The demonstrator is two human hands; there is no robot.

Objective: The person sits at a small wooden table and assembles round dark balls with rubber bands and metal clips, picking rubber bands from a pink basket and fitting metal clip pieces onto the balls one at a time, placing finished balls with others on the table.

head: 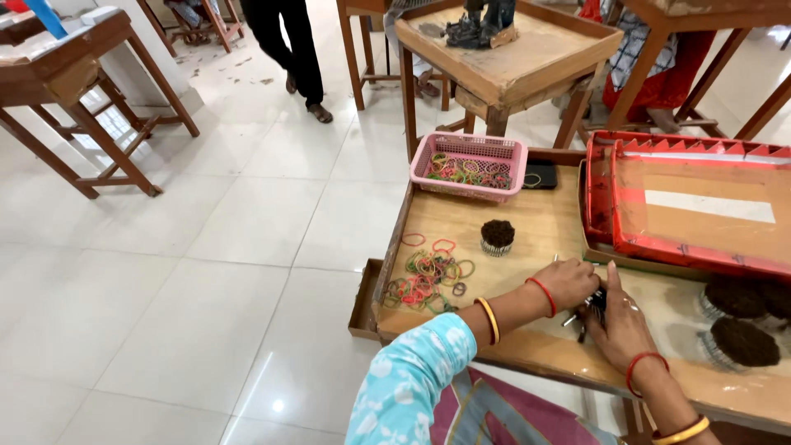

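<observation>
Dark, bristly material fills the small bundle (595, 303) pinched between both hands at the near edge of the wooden work table (461, 227); left hand (570, 283) is curled down over it with fingers closed on top, right hand (620, 321) cups it from the near side with thumb up and fingers wrapped partway, and a couple of thin metal pins or clips seem to stick out below, too small to be sure. Risk as I judge it: the bundle sits close to the table's front edge, so a slip of either grip could drop it or the metal bits to the tiled floor (206, 272). Just right of the hands, two more dark tufts in frilled holders (741, 342) lie near the right forearm and could get knocked by it. Left of the hands, a loose heap of coloured rubber bands (424, 278) spreads toward the table's left rim, and a sweep of the left sleeve could push some over the edge. Farther on, one small dark tuft (497, 236) stands alone mid-table, upright, apart from everything. Beyond it a pink plastic basket (470, 166) holding more bands sits at the far left corner, slightly overhanging, so it could tip if bumped. A red-framed tray (688, 202) lies to the right. Farthest, another person's legs (288, 45) cross the floor, well apart.
</observation>
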